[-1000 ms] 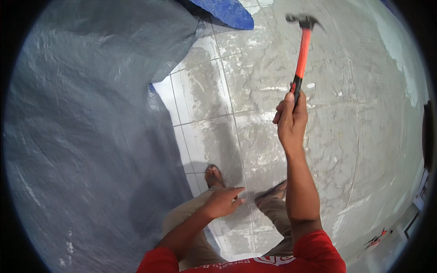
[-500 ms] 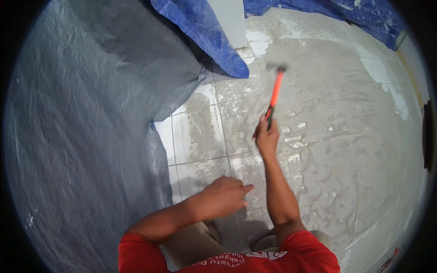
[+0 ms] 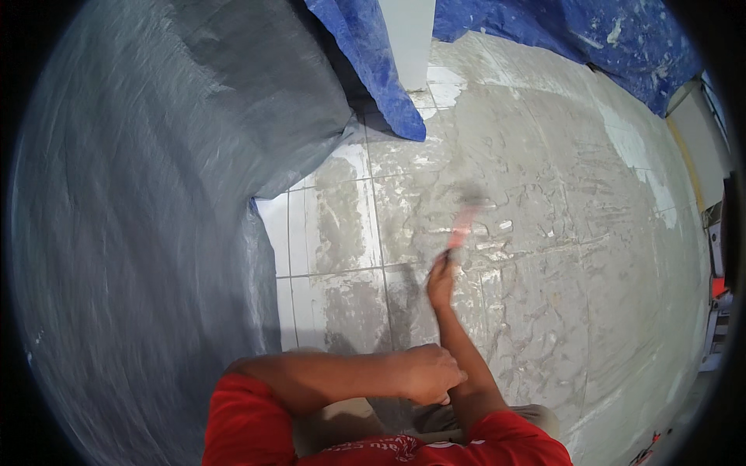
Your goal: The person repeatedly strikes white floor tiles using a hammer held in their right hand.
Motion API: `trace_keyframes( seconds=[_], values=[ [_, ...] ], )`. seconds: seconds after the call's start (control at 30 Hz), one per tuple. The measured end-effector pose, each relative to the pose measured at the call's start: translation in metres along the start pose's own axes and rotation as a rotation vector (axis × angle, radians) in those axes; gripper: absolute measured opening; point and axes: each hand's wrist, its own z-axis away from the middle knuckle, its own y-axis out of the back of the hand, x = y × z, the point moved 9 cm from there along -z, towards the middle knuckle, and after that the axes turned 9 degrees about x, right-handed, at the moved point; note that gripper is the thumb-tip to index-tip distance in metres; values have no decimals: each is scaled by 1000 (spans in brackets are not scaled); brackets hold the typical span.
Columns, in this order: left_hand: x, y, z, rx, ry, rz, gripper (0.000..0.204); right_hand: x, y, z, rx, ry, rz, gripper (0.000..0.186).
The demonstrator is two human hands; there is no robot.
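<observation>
The left hand (image 3: 429, 374) is seen loosely curled, nothing held in it, resting against the right forearm above the bent knees. The right hand (image 3: 441, 281) is closed around the grip of a hammer (image 3: 463, 221) with an orange handle, its head blurred and low over the tiled floor (image 3: 544, 256). To the left, a grey plastic sheet (image 3: 140, 217) is draped in folds. The tiles are pale, streaked with dried mortar. A blue tarpaulin (image 3: 373, 70), paint-spattered, is spread along the far edge.
</observation>
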Motion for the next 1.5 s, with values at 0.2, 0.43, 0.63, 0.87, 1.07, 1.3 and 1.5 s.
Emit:
trace_keyframes(
  seconds=[0.2, 0.43, 0.63, 0.87, 1.07, 1.3, 1.5],
  values=[
    [0, 18, 22, 50, 2, 63, 54, 12, -37, 31, -243, -276, -200, 45],
    [-2, 22, 29, 23, 0, 151, 53, -324, 147, -124, 351, 309, -642, 27],
    [-15, 30, 26, 82, -3, 44, 51, -309, 142, -97, 389, 515, -915, 26],
    [-18, 22, 17, 118, -34, 72, 54, 80, -63, 72, -390, -144, 9, 42],
    [-24, 33, 42, 97, 62, 16, 58, -170, -17, -30, -203, -60, -494, 32],
    [-22, 35, 39, 93, 29, 29, 57, -383, 169, -99, 416, 624, -895, 28],
    [-17, 32, 36, 95, 33, 18, 56, -100, 53, -49, 242, 20, -226, 34]
  ],
)
